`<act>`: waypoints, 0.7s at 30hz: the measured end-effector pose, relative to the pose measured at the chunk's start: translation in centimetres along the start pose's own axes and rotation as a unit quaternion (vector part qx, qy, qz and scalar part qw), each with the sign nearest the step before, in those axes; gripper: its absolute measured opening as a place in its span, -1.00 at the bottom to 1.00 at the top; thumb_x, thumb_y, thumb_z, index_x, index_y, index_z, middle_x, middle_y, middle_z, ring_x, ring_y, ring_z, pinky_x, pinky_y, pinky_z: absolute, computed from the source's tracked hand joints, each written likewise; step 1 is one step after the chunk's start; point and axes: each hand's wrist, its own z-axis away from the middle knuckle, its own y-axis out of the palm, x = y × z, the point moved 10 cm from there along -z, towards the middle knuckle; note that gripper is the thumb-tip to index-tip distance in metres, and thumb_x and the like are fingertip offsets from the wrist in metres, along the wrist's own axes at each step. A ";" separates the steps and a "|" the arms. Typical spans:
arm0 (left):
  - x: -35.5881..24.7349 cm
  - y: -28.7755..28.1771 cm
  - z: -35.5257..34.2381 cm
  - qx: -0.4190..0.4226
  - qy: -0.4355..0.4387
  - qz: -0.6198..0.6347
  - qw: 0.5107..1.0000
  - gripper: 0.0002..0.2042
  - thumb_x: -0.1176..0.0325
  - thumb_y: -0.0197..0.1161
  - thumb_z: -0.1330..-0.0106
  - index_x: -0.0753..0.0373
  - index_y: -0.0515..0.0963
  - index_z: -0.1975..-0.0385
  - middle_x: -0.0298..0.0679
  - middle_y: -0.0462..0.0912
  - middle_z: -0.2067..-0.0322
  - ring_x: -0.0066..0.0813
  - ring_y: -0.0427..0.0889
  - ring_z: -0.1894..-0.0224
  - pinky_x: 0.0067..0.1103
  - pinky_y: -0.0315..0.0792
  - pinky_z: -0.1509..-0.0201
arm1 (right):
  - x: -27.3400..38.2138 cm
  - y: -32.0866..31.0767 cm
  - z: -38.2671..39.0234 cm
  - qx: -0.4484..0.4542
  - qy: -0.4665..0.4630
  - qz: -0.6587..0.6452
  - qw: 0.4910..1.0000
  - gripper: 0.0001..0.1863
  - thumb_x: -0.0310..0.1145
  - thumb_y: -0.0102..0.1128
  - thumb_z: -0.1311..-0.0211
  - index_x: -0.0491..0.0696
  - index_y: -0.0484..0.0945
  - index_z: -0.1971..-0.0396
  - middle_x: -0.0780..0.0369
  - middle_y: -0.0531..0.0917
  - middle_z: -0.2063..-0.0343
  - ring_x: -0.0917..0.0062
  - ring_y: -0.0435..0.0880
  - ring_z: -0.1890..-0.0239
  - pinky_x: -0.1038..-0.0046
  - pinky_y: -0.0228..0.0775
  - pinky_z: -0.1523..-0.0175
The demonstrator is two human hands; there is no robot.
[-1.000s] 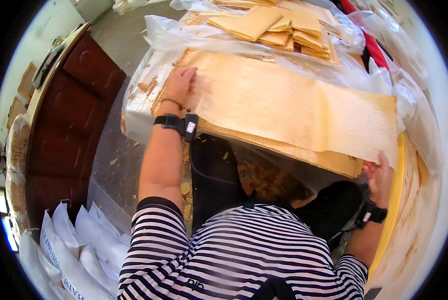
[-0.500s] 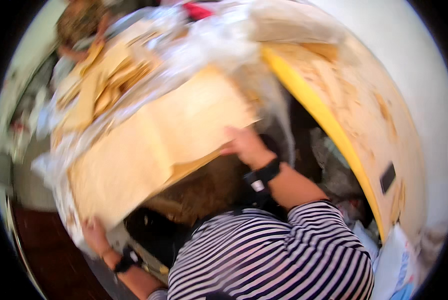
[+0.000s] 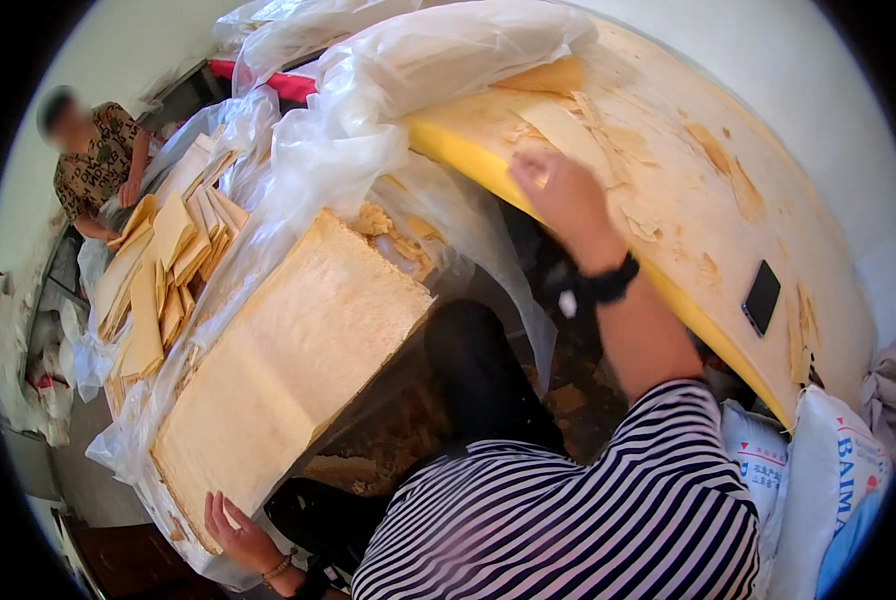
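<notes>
A long stack of thin, brittle-looking tan sheets [image 3: 288, 350], with a faint fold line across its middle, lies at a slant in front of me on clear plastic. My left hand [image 3: 236, 535] rests at the stack's near left corner, its fingers stretched out and apart. Away from the stack, my right hand [image 3: 563, 195] is raised by the yellow edge [image 3: 468, 158] of a pale rounded surface. Its fingers are curled together; whether something small is pinched in them cannot be made out. Broken tan flakes [image 3: 393, 235] lie beyond the stack's far right end.
Folded tan pieces [image 3: 173, 260] pile up at the left, where a co-worker [image 3: 98, 165] has their hands. Bunched clear plastic [image 3: 343, 120] lies behind. A dark phone [image 3: 761, 298] and loose scraps [image 3: 733, 170] are on the pale surface [image 3: 668, 120]; white printed sacks [image 3: 828, 460] stand below.
My right hand has let go of the stack's right side and moved up and right to the yellow edge. My left hand's fingers have spread at the near corner. The view has shifted.
</notes>
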 end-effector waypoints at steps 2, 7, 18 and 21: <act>-1.6 0.3 -0.5 -0.001 0.007 0.010 1.000 -0.80 0.44 0.14 -0.45 0.36 0.59 0.04 -0.04 0.60 -0.05 -0.08 0.55 -0.13 -0.30 0.43 -0.21 | -4.4 0.3 -4.2 0.030 -0.003 0.143 0.989 -0.49 0.07 0.27 -0.19 -0.11 0.71 0.17 0.00 0.71 0.12 0.15 0.69 0.08 0.21 0.52 -0.03; -5.7 1.0 -0.4 0.008 0.082 0.022 0.996 -0.84 0.48 0.16 -0.41 0.35 0.59 0.10 -0.02 0.63 0.01 -0.05 0.58 -0.05 -0.30 0.46 -0.14 | -14.7 2.1 -5.9 0.200 0.155 0.249 0.935 -0.37 0.15 0.31 -0.08 -0.16 0.70 0.13 -0.03 0.69 0.06 0.18 0.68 0.00 0.19 0.51 -0.08; -6.3 2.1 0.7 0.052 0.083 0.046 0.994 -0.84 0.54 0.17 -0.38 0.34 0.58 0.10 -0.04 0.67 0.12 -0.07 0.62 0.04 -0.31 0.50 -0.04 | -14.0 -6.0 -7.7 0.029 0.111 0.339 0.934 -0.63 -0.18 0.05 -0.24 -0.16 0.72 0.36 -0.01 0.73 0.32 0.07 0.71 0.24 0.12 0.55 0.12; -6.5 2.2 0.5 0.052 0.078 0.055 0.994 -0.84 0.55 0.18 -0.37 0.34 0.59 0.10 -0.03 0.66 0.12 -0.05 0.62 0.05 -0.30 0.50 -0.04 | -9.3 -7.4 -7.2 -0.013 0.073 0.239 0.968 -0.66 -0.21 0.11 -0.29 -0.19 0.70 0.33 0.10 0.76 0.41 0.27 0.75 0.31 0.23 0.56 0.20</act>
